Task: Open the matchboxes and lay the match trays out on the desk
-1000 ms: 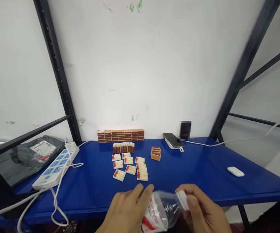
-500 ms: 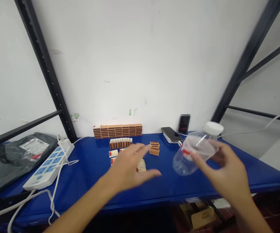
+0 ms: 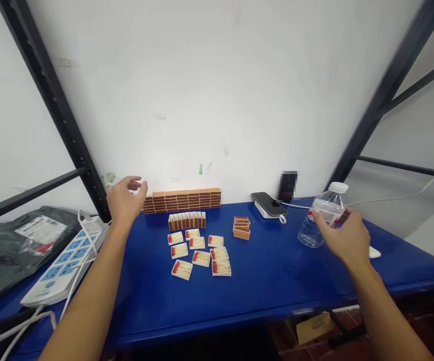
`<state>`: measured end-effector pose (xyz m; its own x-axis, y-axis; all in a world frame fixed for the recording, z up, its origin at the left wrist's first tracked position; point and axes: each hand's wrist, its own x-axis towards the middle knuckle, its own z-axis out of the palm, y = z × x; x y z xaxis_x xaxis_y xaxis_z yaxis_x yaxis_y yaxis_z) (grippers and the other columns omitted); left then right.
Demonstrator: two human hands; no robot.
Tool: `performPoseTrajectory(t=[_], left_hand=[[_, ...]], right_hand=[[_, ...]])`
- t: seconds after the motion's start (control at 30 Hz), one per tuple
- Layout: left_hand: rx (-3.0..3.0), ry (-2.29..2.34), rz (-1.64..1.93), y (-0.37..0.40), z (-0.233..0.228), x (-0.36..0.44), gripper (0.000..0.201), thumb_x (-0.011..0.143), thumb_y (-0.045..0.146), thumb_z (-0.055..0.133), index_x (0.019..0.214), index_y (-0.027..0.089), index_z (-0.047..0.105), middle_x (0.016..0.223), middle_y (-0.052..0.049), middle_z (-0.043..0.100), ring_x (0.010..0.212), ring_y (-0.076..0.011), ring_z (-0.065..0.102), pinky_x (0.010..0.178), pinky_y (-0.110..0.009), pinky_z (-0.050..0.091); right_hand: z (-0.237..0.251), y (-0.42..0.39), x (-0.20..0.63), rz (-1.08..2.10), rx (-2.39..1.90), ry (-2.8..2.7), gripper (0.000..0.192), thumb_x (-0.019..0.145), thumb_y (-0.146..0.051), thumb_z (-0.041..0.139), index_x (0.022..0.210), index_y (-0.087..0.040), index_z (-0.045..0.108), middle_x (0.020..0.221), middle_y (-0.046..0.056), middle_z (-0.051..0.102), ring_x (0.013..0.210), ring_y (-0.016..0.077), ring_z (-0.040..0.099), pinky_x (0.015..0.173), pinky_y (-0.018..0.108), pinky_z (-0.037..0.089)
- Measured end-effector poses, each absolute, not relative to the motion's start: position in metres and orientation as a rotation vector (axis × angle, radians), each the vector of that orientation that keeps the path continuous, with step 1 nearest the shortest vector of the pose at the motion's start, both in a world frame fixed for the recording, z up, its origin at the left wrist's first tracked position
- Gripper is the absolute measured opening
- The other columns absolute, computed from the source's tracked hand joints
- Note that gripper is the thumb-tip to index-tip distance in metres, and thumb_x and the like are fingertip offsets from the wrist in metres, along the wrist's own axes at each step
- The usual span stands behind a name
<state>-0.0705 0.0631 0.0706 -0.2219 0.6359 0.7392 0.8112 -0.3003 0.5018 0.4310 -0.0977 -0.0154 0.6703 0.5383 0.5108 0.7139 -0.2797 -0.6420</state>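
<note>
My right hand [image 3: 346,233] grips a clear plastic bottle [image 3: 312,233] with a white cap; it stands upright on the right of the blue tabletop, its label partly covered by my fingers. Over on the left, my left hand [image 3: 126,201] is open, thumb and fingers apart, beside the left end of a long stack of matchboxes [image 3: 184,201] against the wall. In front of that stack is a row of matchbox parts [image 3: 187,220] on edge. Nearer lie several open matchbox trays [image 3: 201,258] with red-tipped matches, and a few brown matchbox sleeves [image 3: 241,233] to their right.
A black phone [image 3: 269,204] rests on a white block at the back. On the left are a white power strip [image 3: 64,263] with cables and a dark plastic bag [image 3: 24,245]. Black rack posts [image 3: 51,90] frame both sides. A white object [image 3: 375,252] lies behind my right wrist.
My left hand has moved left and back, from over the match trays to the stack's end. My right hand has brought the tilted bottle upright and down onto the table, farther right.
</note>
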Motion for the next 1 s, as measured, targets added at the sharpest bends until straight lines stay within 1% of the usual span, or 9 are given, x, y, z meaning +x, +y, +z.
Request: performPoseTrajectory(t=[0.1, 0.2, 0.27, 0.33, 0.4, 0.53, 0.8, 0.93, 1.0], left_hand=[[-1.866, -1.701, -1.546, 0.066, 0.068, -0.066, 0.03, 0.091, 0.042, 0.063, 0.108, 0.022, 0.077, 0.09, -0.003, 0.079, 0.078, -0.0204, 0.072, 0.087, -0.034, 0.054], [-1.938, -1.668, -1.489, 0.067, 0.056, -0.059, 0.031, 0.093, 0.043, 0.061, 0.109, 0.021, 0.076, 0.09, -0.003, 0.078, 0.079, -0.0208, 0.071, 0.086, -0.033, 0.054], [-2.036, -1.605, -1.422, 0.065, 0.044, -0.052, 0.032, 0.095, 0.042, 0.059, 0.111, 0.02, 0.076, 0.093, -0.005, 0.078, 0.085, -0.0224, 0.072, 0.089, -0.034, 0.054], [-2.169, -1.464, -1.325, 0.061, 0.032, -0.042, 0.032, 0.097, 0.039, 0.057, 0.112, 0.018, 0.075, 0.099, -0.008, 0.079, 0.096, -0.0247, 0.072, 0.095, -0.036, 0.054], [-2.355, -1.254, -1.188, 0.055, 0.023, -0.034, 0.029, 0.1, 0.035, 0.054, 0.113, 0.018, 0.074, 0.105, -0.009, 0.078, 0.104, -0.0254, 0.07, 0.098, -0.037, 0.053], [-2.518, -0.966, -1.044, 0.04, 0.013, -0.024, 0.028, 0.101, 0.03, 0.053, 0.114, 0.016, 0.073, 0.101, -0.011, 0.078, 0.097, -0.0271, 0.069, 0.09, -0.041, 0.055], [-2.603, -0.86, -1.014, 0.034, -0.008, -0.026, 0.024, 0.103, 0.026, 0.055, 0.112, 0.012, 0.073, 0.092, -0.01, 0.076, 0.086, -0.0234, 0.067, 0.079, -0.037, 0.055], [-2.609, -0.83, -1.04, 0.035, -0.017, -0.026, 0.028, 0.102, 0.034, 0.062, 0.119, 0.014, 0.07, 0.099, -0.01, 0.076, 0.09, -0.0242, 0.068, 0.082, -0.038, 0.057], [-2.62, -0.824, -1.071, 0.034, -0.021, -0.024, 0.041, 0.098, 0.041, 0.068, 0.129, 0.015, 0.066, 0.104, -0.011, 0.076, 0.093, -0.0254, 0.068, 0.084, -0.04, 0.058]], right_hand=[[-0.019, -0.103, 0.412, -0.592, -1.843, -0.92, 0.08, 0.089, -0.063, 0.064, 0.14, -0.004, 0.046, 0.133, 0.035, 0.057, 0.129, 0.0493, 0.053, 0.105, 0.057, 0.043], [-0.02, -0.098, 0.381, -0.781, -1.705, -1.014, 0.054, 0.092, -0.055, 0.062, 0.123, -0.012, 0.058, 0.113, 0.023, 0.064, 0.113, 0.0428, 0.059, 0.102, 0.058, 0.045], [-0.017, -0.086, 0.359, -0.426, -1.684, -1.542, 0.031, 0.099, -0.048, 0.055, 0.11, -0.02, 0.064, 0.104, 0.013, 0.067, 0.096, 0.0305, 0.065, 0.09, 0.044, 0.051], [-0.013, -0.067, 0.34, -0.097, -1.732, -1.937, 0.026, 0.098, -0.046, 0.06, 0.104, -0.021, 0.066, 0.105, 0.011, 0.069, 0.091, 0.0262, 0.066, 0.08, 0.037, 0.05], [-0.008, -0.048, 0.327, 0.006, -1.79, -2.139, 0.021, 0.096, -0.04, 0.065, 0.101, -0.02, 0.066, 0.108, 0.011, 0.07, 0.093, 0.0258, 0.067, 0.078, 0.034, 0.048], [0.0, -0.024, 0.317, 0.101, -1.906, -2.234, 0.007, 0.09, -0.026, 0.067, 0.09, -0.021, 0.063, 0.096, 0.008, 0.073, 0.085, 0.0242, 0.067, 0.068, 0.031, 0.042], [0.022, -0.006, 0.309, 0.443, -1.78, -2.264, 0.004, 0.087, -0.017, 0.067, 0.09, -0.019, 0.065, 0.087, 0.006, 0.075, 0.074, 0.0185, 0.066, 0.064, 0.028, 0.046], [0.036, 0.015, 0.284, 0.637, -1.39, -2.175, 0.017, 0.096, -0.033, 0.064, 0.099, -0.017, 0.071, 0.096, 0.008, 0.076, 0.086, 0.0195, 0.069, 0.075, 0.031, 0.056], [0.031, 0.025, 0.265, 0.73, -1.217, -2.088, 0.024, 0.095, -0.041, 0.068, 0.097, -0.018, 0.073, 0.097, 0.008, 0.075, 0.089, 0.0206, 0.069, 0.074, 0.033, 0.059]])
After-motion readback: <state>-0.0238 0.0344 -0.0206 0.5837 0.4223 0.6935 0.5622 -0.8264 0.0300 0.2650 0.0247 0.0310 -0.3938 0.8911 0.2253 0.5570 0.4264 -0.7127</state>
